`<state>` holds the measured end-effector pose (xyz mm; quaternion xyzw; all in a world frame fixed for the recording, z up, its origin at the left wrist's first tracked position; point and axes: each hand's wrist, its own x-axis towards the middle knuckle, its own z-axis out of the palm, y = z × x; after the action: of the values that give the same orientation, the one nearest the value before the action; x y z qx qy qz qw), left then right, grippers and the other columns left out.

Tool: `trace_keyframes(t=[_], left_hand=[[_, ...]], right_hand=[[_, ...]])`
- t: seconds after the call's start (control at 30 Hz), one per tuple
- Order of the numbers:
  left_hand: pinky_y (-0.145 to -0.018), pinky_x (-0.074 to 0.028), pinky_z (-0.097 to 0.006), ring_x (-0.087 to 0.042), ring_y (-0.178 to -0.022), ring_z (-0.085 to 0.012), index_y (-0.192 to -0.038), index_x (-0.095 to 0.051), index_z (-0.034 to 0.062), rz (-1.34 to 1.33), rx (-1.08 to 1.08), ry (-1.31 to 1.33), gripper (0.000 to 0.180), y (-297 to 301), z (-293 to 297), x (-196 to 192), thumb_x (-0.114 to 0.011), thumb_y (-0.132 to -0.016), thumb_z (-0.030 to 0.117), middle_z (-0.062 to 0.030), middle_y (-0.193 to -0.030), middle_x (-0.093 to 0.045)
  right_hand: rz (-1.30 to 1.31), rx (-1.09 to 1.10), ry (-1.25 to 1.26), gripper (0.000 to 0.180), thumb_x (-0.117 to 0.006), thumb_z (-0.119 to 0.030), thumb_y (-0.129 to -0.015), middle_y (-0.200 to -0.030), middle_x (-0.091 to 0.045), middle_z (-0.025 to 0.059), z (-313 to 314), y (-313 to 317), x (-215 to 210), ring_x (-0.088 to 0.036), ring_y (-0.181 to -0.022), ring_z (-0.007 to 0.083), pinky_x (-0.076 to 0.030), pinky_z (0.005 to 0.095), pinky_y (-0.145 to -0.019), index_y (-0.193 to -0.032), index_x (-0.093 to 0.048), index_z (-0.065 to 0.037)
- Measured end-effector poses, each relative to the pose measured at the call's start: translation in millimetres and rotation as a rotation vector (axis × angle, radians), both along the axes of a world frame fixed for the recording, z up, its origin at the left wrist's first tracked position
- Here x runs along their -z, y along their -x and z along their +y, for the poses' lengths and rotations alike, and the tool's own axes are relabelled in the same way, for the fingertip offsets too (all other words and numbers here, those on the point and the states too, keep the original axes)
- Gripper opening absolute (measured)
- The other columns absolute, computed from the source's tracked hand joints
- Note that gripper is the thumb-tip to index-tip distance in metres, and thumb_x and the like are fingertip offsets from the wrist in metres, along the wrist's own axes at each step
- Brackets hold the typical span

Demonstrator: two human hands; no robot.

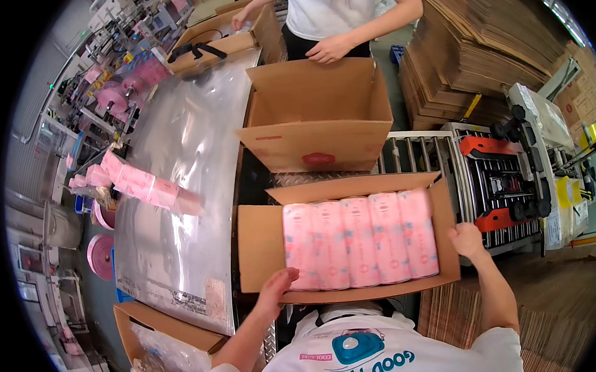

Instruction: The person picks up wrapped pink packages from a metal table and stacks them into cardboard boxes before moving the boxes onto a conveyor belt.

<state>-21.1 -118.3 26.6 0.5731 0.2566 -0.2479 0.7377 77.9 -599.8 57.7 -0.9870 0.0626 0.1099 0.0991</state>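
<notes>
"Where is the packed box (pixel 260 252)?"
"Right in front of the person, flaps spread, with five pink packs (pixel 358 245) side by side in it."

"And the hands?"
"The left hand (pixel 279 290) is at the near left part of the box, its fingertips by the first pack. I can't tell whether it grips the wall or just rests there. The right hand (pixel 467 241) has its fingers curled on the right edge, holding the box."

"What's beyond it?"
"Another open box (pixel 313 145), just past the far flap. A co-worker's hand (pixel 332 49) rests at its far edge."

"Anything to the left?"
"A shiny metal table (pixel 156 246), with a row of wrapped pink packages (pixel 148 186) lying on it."

"And to the right?"
"A roller conveyor (pixel 407 153) near the boxes, and behind it a tall stack of flat cardboard (pixel 480 57)."
</notes>
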Motion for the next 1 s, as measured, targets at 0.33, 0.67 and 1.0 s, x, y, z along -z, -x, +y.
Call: trace_keyframes(t=[0.33,0.67,1.0], left_hand=[[-0.109,-0.02,-0.041,-0.021,-0.134,-0.0347,-0.14,-0.014,-0.0047,-0.832,0.573,-0.622,0.083,-55,-48,-4,-0.066,-0.081,0.022,-0.025,-0.145,-0.018],[-0.096,-0.039,-0.042,-0.05,-0.115,-0.033,-0.118,-0.054,0.0022,-0.557,1.015,-0.553,0.053,-128,-86,-9,-0.06,-0.082,0.041,-0.0194,-0.121,-0.054],[-0.1,-0.034,-0.04,-0.043,-0.119,-0.0398,-0.124,-0.042,-0.0081,-0.634,0.44,-0.725,0.048,-144,-31,90,-0.052,-0.09,0.024,-0.029,-0.124,-0.046]], right_hand=[[0.496,0.039,-0.439,0.062,-0.059,-0.059,-0.075,-0.097,-0.064,0.0199,23,42,66,-0.062,-0.089,0.0331,-0.049,0.04,-0.077,-0.093,-0.062,0.001],[0.136,-0.421,0.124,0.102,-0.071,-0.06,-0.059,-0.146,-0.027,0.0119,37,20,1,-0.023,-0.136,0.025,-0.014,0.049,-0.11,-0.139,-0.031,-0.01],[0.15,0.988,-0.903,0.074,-0.078,-0.045,-0.064,-0.114,-0.06,0.0147,9,84,84,-0.059,-0.104,0.0264,-0.047,0.0404,-0.084,-0.117,-0.056,0.002]])
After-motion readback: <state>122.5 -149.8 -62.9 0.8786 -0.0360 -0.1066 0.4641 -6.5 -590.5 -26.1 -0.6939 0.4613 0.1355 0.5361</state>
